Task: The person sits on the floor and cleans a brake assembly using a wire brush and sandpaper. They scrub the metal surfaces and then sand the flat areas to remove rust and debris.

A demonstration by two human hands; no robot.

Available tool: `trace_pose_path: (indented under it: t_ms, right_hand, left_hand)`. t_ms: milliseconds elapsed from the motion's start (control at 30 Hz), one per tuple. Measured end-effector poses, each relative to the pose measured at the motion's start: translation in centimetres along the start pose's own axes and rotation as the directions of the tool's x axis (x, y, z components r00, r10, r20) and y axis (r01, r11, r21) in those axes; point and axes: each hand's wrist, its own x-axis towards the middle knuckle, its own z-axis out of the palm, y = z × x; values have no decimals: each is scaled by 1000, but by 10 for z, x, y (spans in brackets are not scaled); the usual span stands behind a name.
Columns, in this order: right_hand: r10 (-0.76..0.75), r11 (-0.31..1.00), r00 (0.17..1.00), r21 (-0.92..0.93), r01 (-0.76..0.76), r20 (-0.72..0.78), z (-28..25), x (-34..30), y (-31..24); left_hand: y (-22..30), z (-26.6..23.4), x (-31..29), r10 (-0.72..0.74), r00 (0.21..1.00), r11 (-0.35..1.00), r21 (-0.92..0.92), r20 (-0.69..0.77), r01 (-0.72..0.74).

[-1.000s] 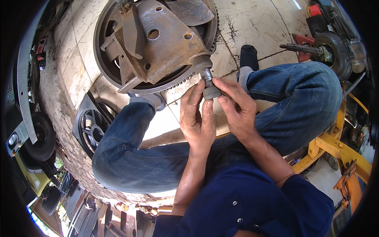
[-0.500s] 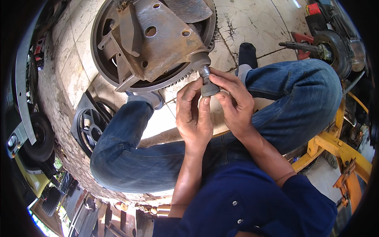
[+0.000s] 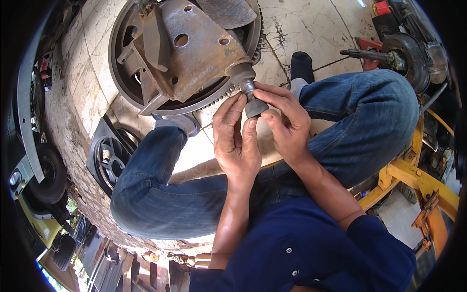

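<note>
A rusty metal control arm point(image 3: 206, 65) with several round holes lies over a big toothed wheel point(image 3: 116, 73). At its near corner a shiny, greased ball joint stud point(image 3: 248, 87) sticks out toward me. Around the stud's near end sits a dark, cup-shaped rubber boot point(image 3: 256, 108). My left hand point(image 3: 237, 141) is closed on the boot from the left, thumb at its near rim and fingertips up beside the stud. From the right, my right hand point(image 3: 287, 124) pinches it between thumb and fingers, the index finger lying along the stud.
My jeans-clad legs point(image 3: 360, 112) are bent on both sides of the work, over a cracked tiled floor point(image 3: 292, 29). A black fan-like part point(image 3: 109, 155) leans at left. On the right stand a hub with a shaft point(image 3: 404, 61) and a yellow metal frame point(image 3: 418, 180).
The whole view has shifted slightly, so the control arm and hands sit a little further left and higher. Both hands keep their grip on the boot, which looks slightly more tilted.
</note>
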Motion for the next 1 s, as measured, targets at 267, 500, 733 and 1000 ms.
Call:
trace_pose_path:
  t_ms: [267, 500, 733, 1000]
  right_hand:
    - [-24, 1000, 999, 20, 23, 36, -1, -2, 5]
    - [-87, 993, 996, -77, 89, 27, -2, 7, 3]
    - [-114, 984, 991, -127, 122, 66, -2, 9, 5]
    - [-161, 968, 979, -171, 182, 128, -3, 12, 5]
  left_hand:
    - [-10, 3, -1, 49, 998, 995, 94, -44, -45]
    - [-4, 3, 2, 1, 1000, 999, 41, 20, -2]
    - [-11, 4, 11, 61, 990, 995, -85, 131, -50]
    - [-23, 0, 16, 105, 974, 993, -65, 201, -94]
